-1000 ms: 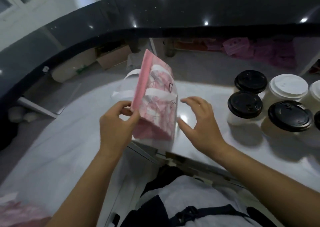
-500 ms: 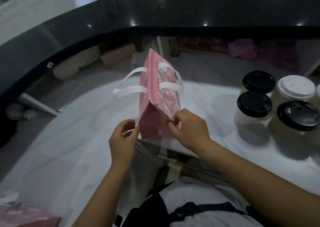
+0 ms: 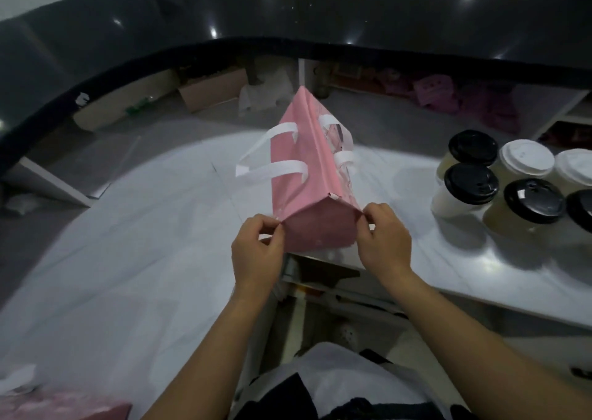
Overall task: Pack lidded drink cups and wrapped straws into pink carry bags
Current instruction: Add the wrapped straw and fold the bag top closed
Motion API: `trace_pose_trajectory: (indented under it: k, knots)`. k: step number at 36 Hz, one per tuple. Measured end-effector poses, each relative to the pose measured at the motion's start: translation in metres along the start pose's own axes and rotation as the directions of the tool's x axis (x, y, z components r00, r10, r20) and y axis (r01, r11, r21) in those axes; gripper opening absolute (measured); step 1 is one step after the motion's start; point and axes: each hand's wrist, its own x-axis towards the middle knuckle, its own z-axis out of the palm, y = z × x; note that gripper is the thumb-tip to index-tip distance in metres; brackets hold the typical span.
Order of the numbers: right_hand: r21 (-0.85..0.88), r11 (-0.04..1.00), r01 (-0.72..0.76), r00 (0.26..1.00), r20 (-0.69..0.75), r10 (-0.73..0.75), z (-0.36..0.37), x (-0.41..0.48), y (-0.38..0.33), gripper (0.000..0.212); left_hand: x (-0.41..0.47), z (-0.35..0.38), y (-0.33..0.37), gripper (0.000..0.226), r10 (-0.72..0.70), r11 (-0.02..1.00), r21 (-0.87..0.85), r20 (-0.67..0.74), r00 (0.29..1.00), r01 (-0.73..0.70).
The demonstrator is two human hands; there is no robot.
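Both hands pinch near corners of pink carry bag w/ white strap handles, ctr, at near edge of white countertop.
L to R: stack of pink bags bottom-left, partly cut off; left hand, thumb + forefinger clamped on bag's near-left corner; bag's sides meet in a ridge on top, handles out each side; right hand, thumb + fingers clamped on near-right corner; black-lidded cups and white-lidded cups stand clustered far right, apart from bag.

Head view looks down, close over counter.
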Motion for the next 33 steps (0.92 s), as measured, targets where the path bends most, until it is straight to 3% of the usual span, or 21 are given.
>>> trace_pose_trajectory:
  k: [4,9,11,13,15,17,19,22,26,33]
  knots:
    - [0.025,0.993,-0.116,0.990,-0.084,0.118,-0.004,-0.012,0.009,0.018,-0.019,0.001,0.007,0.009,0.066,0.998,-0.027,0.115,0.991,-0.063]
    - [0.220,0.950,-0.222,0.945,-0.190,0.265,-0.020,-0.017,0.026,0.019,-0.040,0.004,0.012,0.009,0.182,0.977,-0.166,0.353,0.918,-0.130]
    - [0.312,0.911,-0.270,0.923,-0.186,0.338,-0.028,-0.023,0.028,0.021,-0.040,-0.001,0.008,0.008,0.184,0.971,-0.215,0.374,0.909,-0.108]
    - [0.408,0.859,-0.308,0.906,-0.149,0.396,-0.033,-0.036,0.024,0.022,-0.031,-0.009,0.002,0.009,0.070,0.967,-0.255,0.285,0.956,0.005]
    - [0.439,0.844,-0.309,0.917,-0.097,0.386,-0.034,-0.054,0.013,0.017,-0.009,-0.018,-0.009,0.017,-0.141,0.909,-0.377,0.116,0.983,0.174]
    - [0.453,0.833,-0.317,0.934,-0.001,0.356,-0.028,-0.072,-0.005,0.014,0.021,-0.026,-0.024,0.018,-0.351,0.835,-0.455,-0.005,0.936,0.310]
    - [0.472,0.817,-0.332,0.941,0.098,0.325,-0.018,-0.082,-0.024,0.018,0.054,-0.031,-0.035,0.017,-0.456,0.816,-0.408,-0.015,0.890,0.411]
    - [0.493,0.806,-0.327,0.944,0.130,0.304,-0.001,-0.086,-0.042,0.021,0.097,-0.033,-0.042,0.032,-0.476,0.775,-0.364,0.203,0.856,0.517]
    - [0.459,0.830,-0.316,0.939,0.029,0.342,0.011,-0.080,-0.054,0.015,0.130,-0.030,-0.037,0.042,-0.396,0.804,-0.251,0.451,0.800,0.540]
    - [0.403,0.856,-0.323,0.929,-0.037,0.368,0.018,-0.076,-0.053,0.002,0.155,-0.023,-0.052,0.023,-0.331,0.804,-0.228,0.594,0.733,0.549]
